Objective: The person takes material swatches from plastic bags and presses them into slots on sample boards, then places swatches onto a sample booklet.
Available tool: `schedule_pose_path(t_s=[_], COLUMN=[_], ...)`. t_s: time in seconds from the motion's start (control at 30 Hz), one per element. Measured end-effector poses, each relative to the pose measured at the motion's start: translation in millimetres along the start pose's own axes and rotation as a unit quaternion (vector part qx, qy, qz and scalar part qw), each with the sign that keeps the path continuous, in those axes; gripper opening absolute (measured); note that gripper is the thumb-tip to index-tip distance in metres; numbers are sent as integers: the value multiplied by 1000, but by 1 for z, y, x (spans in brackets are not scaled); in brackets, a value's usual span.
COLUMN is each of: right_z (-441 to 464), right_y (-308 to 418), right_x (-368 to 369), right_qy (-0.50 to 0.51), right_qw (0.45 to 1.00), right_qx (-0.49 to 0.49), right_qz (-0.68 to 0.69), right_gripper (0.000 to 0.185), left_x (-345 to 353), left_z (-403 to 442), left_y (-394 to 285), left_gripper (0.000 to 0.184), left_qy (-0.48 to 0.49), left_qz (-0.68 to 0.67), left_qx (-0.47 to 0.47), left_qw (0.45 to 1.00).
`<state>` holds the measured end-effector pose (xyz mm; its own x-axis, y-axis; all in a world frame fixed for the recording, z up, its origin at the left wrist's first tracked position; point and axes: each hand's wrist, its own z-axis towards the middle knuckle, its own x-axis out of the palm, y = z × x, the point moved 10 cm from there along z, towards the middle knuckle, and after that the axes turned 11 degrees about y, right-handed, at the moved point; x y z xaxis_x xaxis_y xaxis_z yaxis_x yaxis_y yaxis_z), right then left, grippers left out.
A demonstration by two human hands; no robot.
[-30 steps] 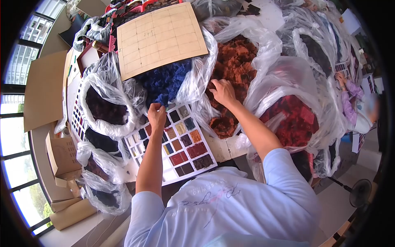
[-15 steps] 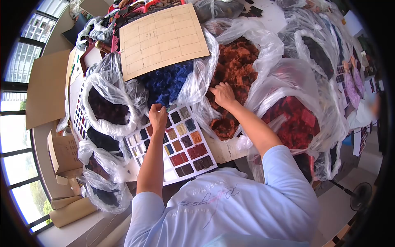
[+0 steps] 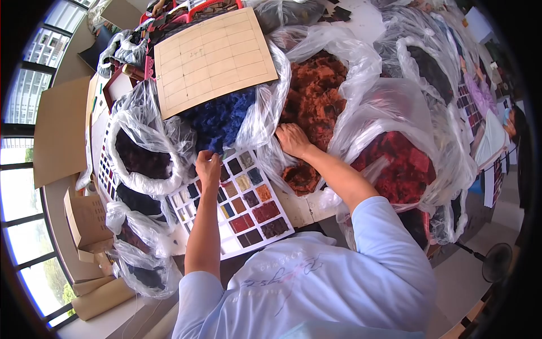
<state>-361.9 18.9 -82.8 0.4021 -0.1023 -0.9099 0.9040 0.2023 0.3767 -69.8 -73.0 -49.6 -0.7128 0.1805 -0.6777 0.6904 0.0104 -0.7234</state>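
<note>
The left grip (image 3: 209, 164) is over the upper-left part of the white swatch tray (image 3: 227, 230), close to its far edge and just below the tuft of royal-blue fibre (image 3: 223, 118). Its thumb and fingers are bunched together; whether a wisp is pinched between them cannot be told.

The right grip (image 3: 292, 140) lies at the left border of the rust-orange fibre (image 3: 316, 90) inside an open clear plastic bag (image 3: 358, 59), fingers bent and pointing left, their tips hidden, so what they hold cannot be told.

The tray lies tilted on the bench (image 3: 310, 209), below and between both grips, its compartments filled with coloured swatches. A gridded cardboard sheet (image 3: 214, 59) partly covers the blue fibre; dark-red fibre (image 3: 398, 164) sits right of the right forearm.
</note>
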Motion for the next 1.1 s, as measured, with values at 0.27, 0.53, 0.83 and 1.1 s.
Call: schedule_pose_path(t_s=[0.27, 0.53, 0.83, 1.1], right_z=[9, 23, -86, -114], right_y=[-11, -42, -65, -32], right_x=[14, 4, -15, 14], right_qy=[17, 103, 64, 10], right_qw=[999, 977, 594, 678], right_qx=[24, 141, 368, 294], right_qz=[39, 122, 712, 674], right_gripper=[12, 27, 41, 34], left_x=[-2, -8, -14, -31], left_z=[2, -2, -36, -86], left_y=[-1, -8, 39, 75], left_gripper=[19, 18, 11, 9], left_qy=[17, 30, 74, 112], left_qz=[-8, -137, -315, -383], left_qx=[-6, -71, -147, -135], left_qw=[1000, 988, 935, 907])
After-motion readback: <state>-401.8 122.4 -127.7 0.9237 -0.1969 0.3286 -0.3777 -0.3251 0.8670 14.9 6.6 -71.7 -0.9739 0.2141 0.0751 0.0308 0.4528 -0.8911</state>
